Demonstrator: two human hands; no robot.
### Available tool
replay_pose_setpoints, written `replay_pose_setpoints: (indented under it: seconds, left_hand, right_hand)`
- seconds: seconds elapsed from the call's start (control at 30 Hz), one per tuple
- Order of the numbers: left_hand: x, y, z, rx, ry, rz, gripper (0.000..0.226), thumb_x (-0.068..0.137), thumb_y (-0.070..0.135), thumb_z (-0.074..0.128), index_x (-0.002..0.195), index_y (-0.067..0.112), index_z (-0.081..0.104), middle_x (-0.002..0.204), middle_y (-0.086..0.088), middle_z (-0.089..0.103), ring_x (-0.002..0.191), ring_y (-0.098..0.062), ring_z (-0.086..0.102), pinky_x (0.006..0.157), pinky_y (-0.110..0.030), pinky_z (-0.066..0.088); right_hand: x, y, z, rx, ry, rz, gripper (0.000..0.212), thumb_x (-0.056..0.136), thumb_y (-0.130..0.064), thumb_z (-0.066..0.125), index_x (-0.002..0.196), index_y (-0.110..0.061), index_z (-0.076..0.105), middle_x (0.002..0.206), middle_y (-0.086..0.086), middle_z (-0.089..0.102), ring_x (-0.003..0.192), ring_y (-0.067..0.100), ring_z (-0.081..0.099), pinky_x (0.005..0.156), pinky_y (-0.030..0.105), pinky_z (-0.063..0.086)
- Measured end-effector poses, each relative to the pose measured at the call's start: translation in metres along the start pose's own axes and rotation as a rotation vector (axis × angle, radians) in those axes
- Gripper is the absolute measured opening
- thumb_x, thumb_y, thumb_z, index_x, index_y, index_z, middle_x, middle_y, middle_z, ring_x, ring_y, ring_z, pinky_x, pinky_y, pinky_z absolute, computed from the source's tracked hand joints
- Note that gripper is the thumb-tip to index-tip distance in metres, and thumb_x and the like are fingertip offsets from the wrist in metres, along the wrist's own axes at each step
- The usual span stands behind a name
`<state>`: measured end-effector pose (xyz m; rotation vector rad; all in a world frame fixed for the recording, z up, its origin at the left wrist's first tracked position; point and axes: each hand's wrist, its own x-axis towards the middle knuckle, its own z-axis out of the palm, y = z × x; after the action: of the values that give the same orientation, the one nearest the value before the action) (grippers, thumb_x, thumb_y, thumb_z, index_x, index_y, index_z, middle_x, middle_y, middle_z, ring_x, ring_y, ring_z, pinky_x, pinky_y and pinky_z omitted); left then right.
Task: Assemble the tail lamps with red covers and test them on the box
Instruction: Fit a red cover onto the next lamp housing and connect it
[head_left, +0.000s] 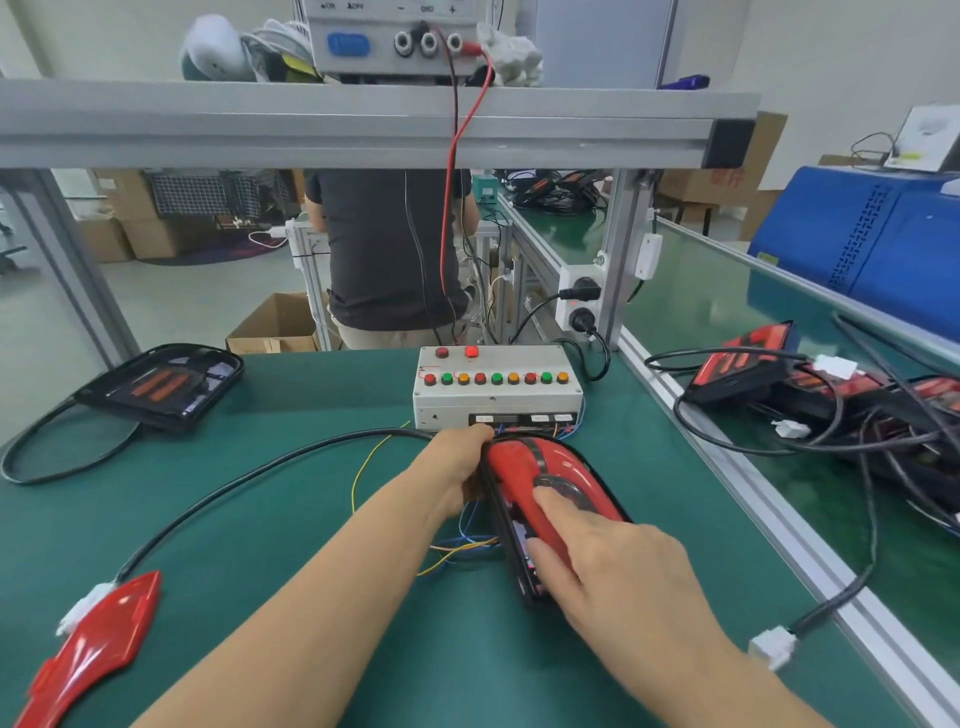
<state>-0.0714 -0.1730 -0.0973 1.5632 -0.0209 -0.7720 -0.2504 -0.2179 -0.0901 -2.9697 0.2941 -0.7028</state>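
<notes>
My left hand (460, 467) grips the black lamp housing's (511, 540) far edge just before the test box (496, 387), while my right hand's (618, 566) straight fingers press its glossy, rigid, likely slippery red cover (540, 478) down.

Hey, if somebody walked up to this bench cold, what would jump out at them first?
First, the glossy red cover at centre, pressed onto its black lamp housing by the right hand while the left hand holds the far end. Just behind sits the grey test box with its row of coloured buttons, one red lamp lit on top. A second red cover lies at the near left.
</notes>
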Motion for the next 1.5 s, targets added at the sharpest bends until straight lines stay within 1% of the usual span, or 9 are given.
replay_pose_setpoints:
  seconds: [0.1, 0.3, 0.6, 0.77, 0.87, 0.97, 1.07, 1.3, 1.5]
  left_hand:
    - [-0.006, -0.006, 0.000, -0.170, 0.004, -0.042, 0.018, 0.096, 0.019, 0.049, 0.081, 0.011, 0.056, 0.057, -0.008, 0.061, 0.042, -0.019, 0.056, 0.038, -0.026, 0.050]
    - [-0.018, -0.013, 0.002, -0.345, 0.001, -0.001, 0.022, 0.096, 0.024, 0.050, 0.083, 0.011, 0.062, 0.056, -0.006, 0.069, 0.047, -0.019, 0.064, 0.046, -0.027, 0.051]
    - [-0.029, -0.020, 0.004, -0.217, -0.208, 0.151, 0.030, 0.075, 0.013, 0.073, 0.104, 0.013, 0.065, 0.088, -0.012, 0.074, 0.072, -0.025, 0.072, 0.060, -0.033, 0.056]
    - [-0.030, -0.011, 0.001, -0.427, -0.106, 0.186, 0.033, 0.074, 0.008, 0.072, 0.105, 0.008, 0.062, 0.080, -0.012, 0.074, 0.063, -0.023, 0.070, 0.055, -0.033, 0.056]
    - [-0.032, -0.003, -0.002, -0.488, -0.100, 0.271, 0.028, 0.078, 0.008, 0.069, 0.105, 0.009, 0.061, 0.080, -0.010, 0.073, 0.065, -0.022, 0.069, 0.059, -0.036, 0.058]
    - [-0.041, -0.001, 0.004, -0.496, -0.127, 0.320, 0.023, 0.080, 0.009, 0.068, 0.102, 0.011, 0.064, 0.081, -0.010, 0.073, 0.066, -0.020, 0.069, 0.058, -0.034, 0.057]
    - [-0.051, -0.004, 0.013, -0.488, -0.170, 0.333, 0.027, 0.080, 0.011, 0.068, 0.107, 0.011, 0.064, 0.087, -0.010, 0.074, 0.069, -0.019, 0.070, 0.058, -0.033, 0.057]
    - [-0.060, -0.007, 0.013, -0.468, -0.222, 0.367, 0.052, 0.061, 0.018, 0.074, 0.112, 0.015, 0.064, 0.093, -0.008, 0.074, 0.072, -0.017, 0.070, 0.059, -0.029, 0.056]
    - [-0.060, -0.009, 0.009, -0.458, -0.218, 0.326, 0.040, 0.065, 0.009, 0.072, 0.104, 0.014, 0.068, 0.091, -0.010, 0.074, 0.071, -0.020, 0.071, 0.056, -0.032, 0.056]
  right_hand:
    - [0.003, -0.007, -0.001, -0.140, 0.048, -0.019, 0.032, 0.077, -0.041, 0.070, 0.101, -0.019, 0.073, 0.051, -0.005, 0.062, 0.035, 0.016, 0.054, 0.039, 0.022, 0.020]
    - [0.001, -0.015, 0.007, -0.202, -0.029, -0.005, 0.059, 0.049, -0.042, 0.089, 0.097, -0.010, 0.077, 0.042, 0.002, 0.057, 0.028, 0.011, 0.049, 0.031, 0.014, 0.025]
    - [-0.007, -0.005, 0.011, -0.162, 0.048, -0.050, 0.058, 0.071, -0.057, 0.071, 0.112, -0.016, 0.073, 0.048, -0.003, 0.059, 0.034, 0.008, 0.053, 0.032, 0.015, 0.031]
    - [-0.021, 0.008, -0.016, 0.319, -0.159, 0.351, 0.060, 0.076, -0.082, 0.020, 0.109, -0.048, 0.058, 0.083, -0.019, 0.058, 0.073, -0.001, 0.056, 0.066, 0.025, 0.046]
    - [-0.030, 0.026, -0.023, 0.797, -0.185, 0.677, 0.058, 0.060, -0.087, 0.042, 0.081, -0.037, 0.064, 0.057, -0.014, 0.055, 0.050, 0.001, 0.048, 0.062, 0.027, 0.046]
    - [-0.030, 0.030, -0.014, 1.257, -0.343, 0.851, 0.084, 0.050, -0.065, 0.068, 0.123, -0.026, 0.059, 0.087, -0.004, 0.075, 0.071, 0.007, 0.071, 0.074, 0.033, 0.058]
    - [-0.026, 0.025, -0.003, 1.580, -0.331, 0.845, 0.079, 0.053, -0.040, 0.080, 0.124, -0.016, 0.058, 0.108, 0.006, 0.073, 0.095, 0.023, 0.072, 0.075, 0.034, 0.059]
    - [-0.026, 0.022, 0.002, 1.706, -0.277, 0.817, 0.052, 0.059, -0.019, 0.078, 0.106, 0.000, 0.069, 0.099, 0.019, 0.073, 0.083, 0.025, 0.071, 0.066, 0.029, 0.059]
    - [-0.029, 0.017, 0.007, 1.688, -0.264, 0.797, 0.045, 0.054, -0.019, 0.082, 0.094, -0.001, 0.075, 0.093, 0.021, 0.072, 0.076, 0.025, 0.070, 0.065, 0.027, 0.058]
